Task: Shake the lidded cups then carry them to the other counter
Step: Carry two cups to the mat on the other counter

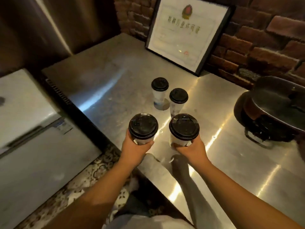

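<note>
Cups in hand: two pale cups with black sip lids are held upright above the near edge of the steel counter [102,83].
Left hand [133,150]: wrapped around the left held cup [143,128], fingers closed on its pale wall just below the lid.
Right hand [192,150]: wrapped around the right held cup [184,128] in the same way, thumb and fingers closed on the wall below the lid.
Cups on counter: a far cup [159,91] and a nearer cup [178,100] are stood upright just beside each other, beyond the two held ones.
Contents: all four lids are shut, so nothing inside can be seen; the far cup's wall is translucent, with a bluish band near its base.
Framed certificate [184,33]: leaned against the brick wall [257,38] at the back of the counter.
Dark round vessel [274,109]: set on the counter at the right, well apart from the cups; its inside cannot be made out.
Refrigerator [33,129]: seen at the left, beside the counter.
</note>
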